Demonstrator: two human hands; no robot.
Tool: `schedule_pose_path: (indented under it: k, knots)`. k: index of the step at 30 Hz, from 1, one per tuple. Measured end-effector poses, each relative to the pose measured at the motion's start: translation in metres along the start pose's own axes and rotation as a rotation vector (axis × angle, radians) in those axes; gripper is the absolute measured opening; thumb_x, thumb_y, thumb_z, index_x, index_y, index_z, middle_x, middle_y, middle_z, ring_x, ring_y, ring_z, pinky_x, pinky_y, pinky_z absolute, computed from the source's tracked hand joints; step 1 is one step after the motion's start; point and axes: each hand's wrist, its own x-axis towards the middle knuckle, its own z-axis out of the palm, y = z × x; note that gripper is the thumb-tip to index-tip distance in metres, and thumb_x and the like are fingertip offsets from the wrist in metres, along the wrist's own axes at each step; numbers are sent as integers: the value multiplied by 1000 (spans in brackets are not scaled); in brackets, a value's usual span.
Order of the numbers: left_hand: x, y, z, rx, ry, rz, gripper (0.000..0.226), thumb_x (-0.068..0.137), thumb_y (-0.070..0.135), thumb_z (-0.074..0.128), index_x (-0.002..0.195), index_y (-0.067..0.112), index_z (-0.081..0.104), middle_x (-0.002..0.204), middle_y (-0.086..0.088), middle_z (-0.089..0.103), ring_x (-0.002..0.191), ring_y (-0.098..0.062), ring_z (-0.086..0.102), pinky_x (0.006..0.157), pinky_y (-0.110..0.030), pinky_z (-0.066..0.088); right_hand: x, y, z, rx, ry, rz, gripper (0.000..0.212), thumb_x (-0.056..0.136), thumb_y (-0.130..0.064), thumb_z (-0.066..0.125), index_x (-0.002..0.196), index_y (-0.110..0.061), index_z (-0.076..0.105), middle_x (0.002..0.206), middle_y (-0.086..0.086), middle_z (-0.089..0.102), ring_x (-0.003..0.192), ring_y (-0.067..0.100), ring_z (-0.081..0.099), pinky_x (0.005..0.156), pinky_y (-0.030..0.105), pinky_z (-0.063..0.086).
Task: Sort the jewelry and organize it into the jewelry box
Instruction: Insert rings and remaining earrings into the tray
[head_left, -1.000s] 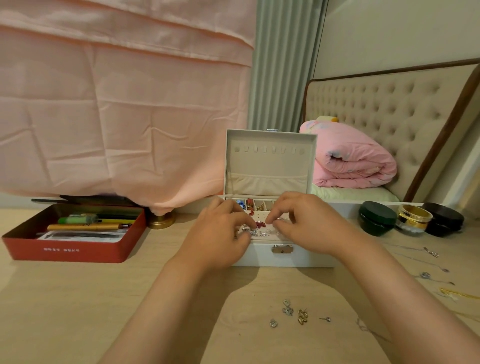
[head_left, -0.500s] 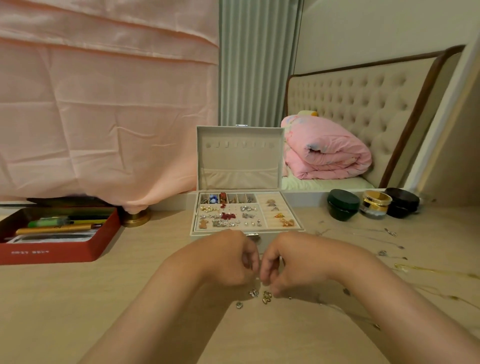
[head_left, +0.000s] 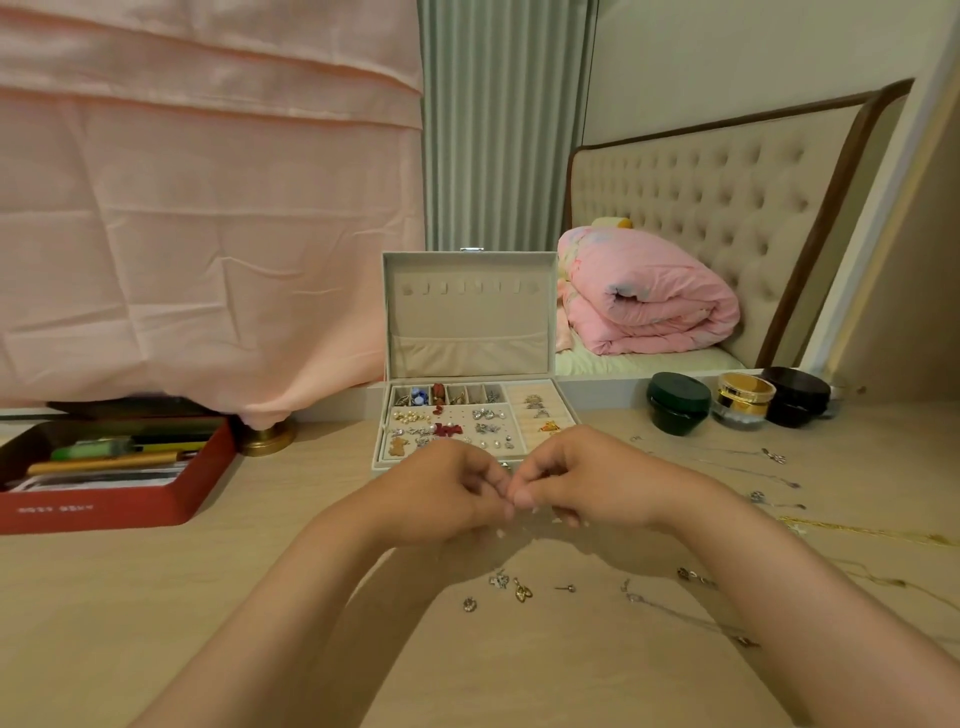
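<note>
The white jewelry box (head_left: 467, 317) stands open at the middle of the desk, its tray compartments holding several earrings, pearls and charms. Just in front of it my left hand (head_left: 441, 493) and my right hand (head_left: 587, 483) meet fingertip to fingertip a little above the desk. Both pinch a tiny jewelry piece that the fingers mostly hide. Below the hands, several loose earrings (head_left: 506, 587) lie on the wood. Thin necklaces (head_left: 774, 457) and a gold chain (head_left: 857, 530) are spread out to the right.
A red tin (head_left: 104, 504) with pens sits at the left. Three cosmetic jars, green (head_left: 678, 402), gold (head_left: 745, 395) and black (head_left: 797, 395), stand at the back right. A pink cloth (head_left: 208, 208) hangs behind, over a brass base (head_left: 267, 439).
My hands left the box tray, dropped toward me to the loose earrings, then rose slightly with their fingertips pinched together. The view tilted, so the tray now shows.
</note>
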Motion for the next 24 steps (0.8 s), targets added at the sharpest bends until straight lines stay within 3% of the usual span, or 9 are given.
schedule_pose_path:
  k: [4, 9, 12, 18, 24]
  knots:
    - [-3, 1, -1, -317, 57, -24, 15, 94, 14, 67, 103, 5, 73, 93, -6, 78, 71, -17, 71, 49, -24, 49, 0, 1, -1, 257, 66, 75, 13, 99, -17, 62, 95, -18, 75, 72, -11, 68, 52, 7, 47, 43, 16, 34]
    - [-3, 0, 2, -487, 86, -51, 17, 95, 16, 64, 102, 2, 71, 94, -10, 77, 68, -18, 71, 47, -23, 47, 4, 2, 5, 453, 125, 108, 8, 97, -14, 64, 98, -15, 73, 74, -3, 68, 52, 10, 47, 40, 17, 27]
    - [-2, 0, 4, -530, 97, -51, 17, 96, 17, 63, 102, 3, 70, 92, -9, 76, 66, -18, 69, 45, -24, 45, 5, 2, 5, 470, 170, 107, 8, 94, -13, 68, 98, -13, 74, 69, 1, 67, 51, 11, 48, 38, 18, 26]
    - [-1, 1, 5, -557, 123, -51, 13, 95, 19, 65, 95, 7, 70, 92, -11, 76, 64, -20, 67, 45, -24, 44, 1, -3, -1, 443, 209, 96, 13, 94, -21, 69, 100, -13, 77, 87, 3, 75, 56, 13, 55, 42, 21, 29]
    - [-2, 1, 5, -493, 112, -49, 12, 95, 16, 66, 97, 6, 69, 92, -11, 77, 62, -19, 68, 47, -26, 47, 0, -4, -1, 309, 220, 100, 8, 88, -10, 76, 94, -14, 78, 57, -6, 64, 49, 10, 49, 41, 17, 32]
